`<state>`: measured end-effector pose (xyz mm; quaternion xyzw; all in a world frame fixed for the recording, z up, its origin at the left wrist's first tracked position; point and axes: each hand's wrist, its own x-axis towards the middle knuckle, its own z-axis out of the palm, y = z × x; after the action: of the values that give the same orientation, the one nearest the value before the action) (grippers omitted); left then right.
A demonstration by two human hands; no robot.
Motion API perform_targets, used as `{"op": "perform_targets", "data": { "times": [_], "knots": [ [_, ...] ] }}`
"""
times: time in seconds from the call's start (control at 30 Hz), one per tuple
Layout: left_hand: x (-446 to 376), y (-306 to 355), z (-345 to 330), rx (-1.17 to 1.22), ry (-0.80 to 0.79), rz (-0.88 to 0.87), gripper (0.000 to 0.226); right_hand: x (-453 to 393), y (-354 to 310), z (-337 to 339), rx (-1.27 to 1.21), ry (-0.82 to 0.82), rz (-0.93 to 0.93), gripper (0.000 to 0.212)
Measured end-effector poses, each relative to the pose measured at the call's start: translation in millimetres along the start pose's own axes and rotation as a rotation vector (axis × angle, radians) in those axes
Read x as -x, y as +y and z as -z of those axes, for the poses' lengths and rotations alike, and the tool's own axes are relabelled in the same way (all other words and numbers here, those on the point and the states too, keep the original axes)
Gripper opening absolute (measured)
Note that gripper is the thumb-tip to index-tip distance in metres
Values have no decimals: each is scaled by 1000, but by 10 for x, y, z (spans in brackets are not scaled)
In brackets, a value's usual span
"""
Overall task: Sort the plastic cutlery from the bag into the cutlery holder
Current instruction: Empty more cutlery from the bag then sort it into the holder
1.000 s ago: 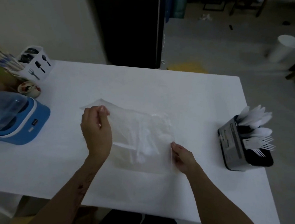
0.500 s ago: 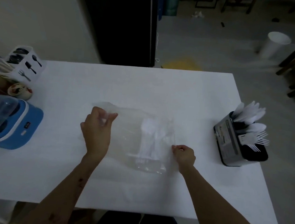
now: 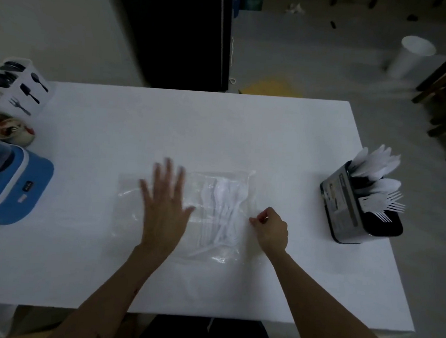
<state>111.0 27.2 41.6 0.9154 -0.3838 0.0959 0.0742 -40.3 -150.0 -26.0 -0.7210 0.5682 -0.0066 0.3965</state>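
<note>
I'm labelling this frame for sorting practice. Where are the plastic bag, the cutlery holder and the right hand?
plastic bag (image 3: 130,209), head view, on its clear left part.
cutlery holder (image 3: 343,213), head view, on its grey side wall.
right hand (image 3: 273,230), head view, on the back of the hand.

we see both forearms bare to frame bottom, no sleeves. left hand (image 3: 163,212) and right hand (image 3: 271,232) bare: no gloves, rings or watch. few small dark marks along left forearm. pink garment at bottom edge, dark clothing either side of it.
</note>
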Motion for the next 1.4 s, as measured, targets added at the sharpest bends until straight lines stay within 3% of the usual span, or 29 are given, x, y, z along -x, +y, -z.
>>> {"op": "perform_targets", "data": {
  "times": [0.07, 0.17, 0.23, 0.33, 0.47, 0.6, 0.8, 0.87, 0.93, 1.07, 1.17, 1.23, 1.3, 1.4],
  "knots": [
    [43, 57, -162, -100, -302, -209, 93, 6, -17, -1, 66, 30, 49, 18],
    [84, 71, -398, -84, -674, -115, 98, -9, -9, 25, 46, 40, 151, 20],
    [107, 78, -486, 0, -739, -54, 93, -20, 14, 96, -60, -41, 175, 21],
    [166, 82, -576, 216, -659, 48, 72, -1, 67, 205, -188, -188, 159, 23],
    [164, 82, -613, 327, -413, 146, 16, 32, 132, 230, -489, -346, 103, 20],
    [142, 92, -557, 319, -177, 71, 17, -2, 124, 229, -648, -340, -37, 28],
    [91, 200, -251, 377, 161, -122, 18, -139, 104, 225, -552, -441, -125, 24],
    [91, 183, -239, 350, 167, -157, 10, -148, 98, 243, -534, -469, -128, 24],
    [139, 102, -320, 324, 69, -152, 8, -132, 98, 248, -494, -464, -122, 21],
    [240, -119, -370, 296, -123, 39, 39, -105, 84, 210, -471, -420, -119, 23],
    [207, -302, -325, 237, -31, 201, 41, -96, 82, 183, -472, -387, -127, 23],
    [140, -409, -287, 172, -13, 426, 60, -87, 80, 174, -457, -373, -126, 28],
    [69, -490, -238, 203, -108, 733, 84, -76, 73, 173, -441, -367, -117, 31],
    [27, -564, -246, 236, -228, 1010, 86, -70, 76, 173, -425, -355, -106, 33]
  ]
}}
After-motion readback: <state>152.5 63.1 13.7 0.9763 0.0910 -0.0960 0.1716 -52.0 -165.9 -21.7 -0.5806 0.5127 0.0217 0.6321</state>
